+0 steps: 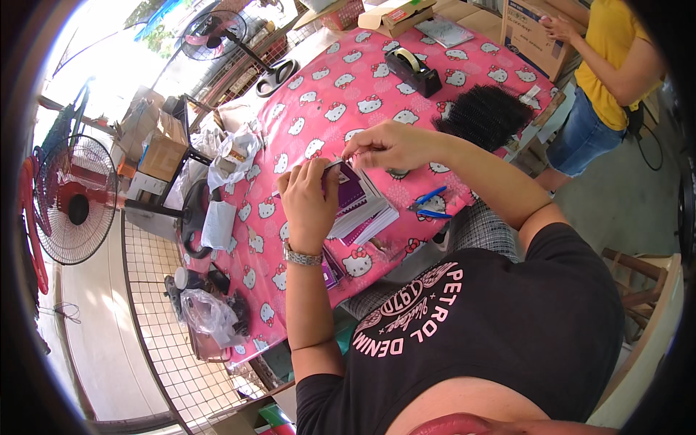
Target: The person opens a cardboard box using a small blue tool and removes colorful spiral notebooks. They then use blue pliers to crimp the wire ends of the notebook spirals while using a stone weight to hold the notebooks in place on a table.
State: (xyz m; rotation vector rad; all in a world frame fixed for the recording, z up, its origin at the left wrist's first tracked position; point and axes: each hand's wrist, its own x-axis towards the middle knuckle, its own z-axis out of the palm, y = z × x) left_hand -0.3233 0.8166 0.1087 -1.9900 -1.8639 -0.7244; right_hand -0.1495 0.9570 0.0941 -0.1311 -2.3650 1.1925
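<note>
A purple-covered notebook (349, 186) with white pages lies on top of a stack of similar ones, near the middle of the table. My left hand (310, 194), with a metal watch at the wrist, grips its upper left edge, thumb on the cover. My right hand (388, 147) reaches across to the notebook's top corner, thumb and fingertips pinched together; what they hold is too small to make out. Blue-handled pliers (433, 203) lie to the right of the stack. A pile of black spiral binding coils (484, 116) rests beyond my right forearm.
A pink cat-patterned cloth (304, 127) covers the table. Farther back stand a black tape dispenser (415, 72) and an open carton (396, 16). Fans (76, 209) and plastic bags (233, 156) line the left side. At right, a person in yellow (616, 65) stands beside a cardboard box (533, 38).
</note>
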